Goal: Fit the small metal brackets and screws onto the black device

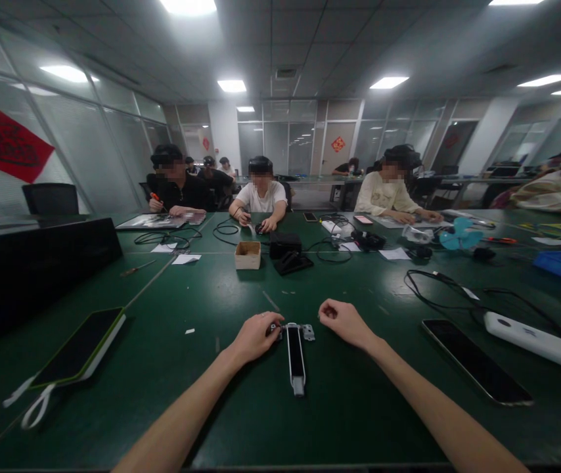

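Note:
A narrow device with a black face and a white-grey frame point(296, 355) lies on the green table, its tapered end towards me. Small grey metal brackets stick out on both sides of its far end. The fingers of my left hand point(258, 336) are closed on the left bracket and partly hide it. To the right, apart from the right bracket point(309, 332), my right hand point(344, 322) is raised slightly with thumb and fingers pressed together. Whatever is between those fingertips, if anything, is too small to make out.
A phone point(477, 361) and a white power strip point(539, 341) with black cable lie at right. At left is a green-edged tablet-like device point(81, 345) with a white strap. Ahead stand a small open box point(247, 256) and a black case point(285, 245). Co-workers sit across the table.

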Action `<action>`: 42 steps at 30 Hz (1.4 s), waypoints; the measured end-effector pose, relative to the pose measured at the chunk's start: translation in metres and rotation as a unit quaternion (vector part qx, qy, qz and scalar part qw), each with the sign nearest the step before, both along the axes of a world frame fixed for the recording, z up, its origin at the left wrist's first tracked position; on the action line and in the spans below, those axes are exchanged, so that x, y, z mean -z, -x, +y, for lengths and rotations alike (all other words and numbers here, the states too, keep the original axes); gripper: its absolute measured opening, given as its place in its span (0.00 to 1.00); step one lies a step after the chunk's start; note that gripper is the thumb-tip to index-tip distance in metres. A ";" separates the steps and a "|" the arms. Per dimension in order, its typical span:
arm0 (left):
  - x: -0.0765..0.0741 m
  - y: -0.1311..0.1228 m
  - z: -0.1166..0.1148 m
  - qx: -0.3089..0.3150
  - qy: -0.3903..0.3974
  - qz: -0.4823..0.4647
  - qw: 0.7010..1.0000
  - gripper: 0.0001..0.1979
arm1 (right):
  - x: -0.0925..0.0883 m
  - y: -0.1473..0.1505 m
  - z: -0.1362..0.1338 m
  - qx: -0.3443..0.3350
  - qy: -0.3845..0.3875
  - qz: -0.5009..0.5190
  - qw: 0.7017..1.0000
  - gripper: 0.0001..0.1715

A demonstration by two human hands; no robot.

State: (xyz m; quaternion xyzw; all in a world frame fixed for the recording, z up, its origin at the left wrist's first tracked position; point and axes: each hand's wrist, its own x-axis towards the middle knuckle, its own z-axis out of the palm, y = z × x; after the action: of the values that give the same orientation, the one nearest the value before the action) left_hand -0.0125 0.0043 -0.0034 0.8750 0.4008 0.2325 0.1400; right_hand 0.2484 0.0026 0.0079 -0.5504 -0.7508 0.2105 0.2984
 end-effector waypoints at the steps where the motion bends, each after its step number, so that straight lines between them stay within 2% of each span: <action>1: 0.000 0.000 0.000 -0.001 -0.001 0.002 1.000 0.11 | 0.001 0.005 -0.002 -0.012 0.015 0.017 1.000 0.09; 4: -0.001 -0.001 0.000 -0.002 -0.005 0.004 1.000 0.11 | 0.003 0.015 -0.006 -0.028 0.042 0.042 0.998 0.09; 9: 0.000 -0.001 0.000 -0.002 -0.013 0.003 1.000 0.11 | 0.003 0.019 -0.008 -0.066 0.063 0.024 0.996 0.15; 18: 0.001 -0.001 -0.001 -0.003 -0.011 0.004 1.000 0.11 | 0.000 0.022 -0.012 -0.097 0.069 0.027 0.993 0.17; 30: -0.004 -0.001 -0.002 0.001 -0.001 0.009 1.000 0.11 | 0.004 0.021 -0.011 -0.090 0.092 0.042 0.991 0.13; 42: -0.001 0.000 -0.001 -0.002 -0.009 0.012 1.000 0.11 | 0.005 0.020 -0.011 -0.111 0.060 0.037 0.991 0.11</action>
State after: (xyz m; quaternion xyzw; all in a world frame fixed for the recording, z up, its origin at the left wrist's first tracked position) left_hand -0.0126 0.0035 -0.0028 0.8782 0.4017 0.2263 0.1270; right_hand 0.2281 -0.0080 0.0031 -0.4727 -0.7817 0.3068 0.2671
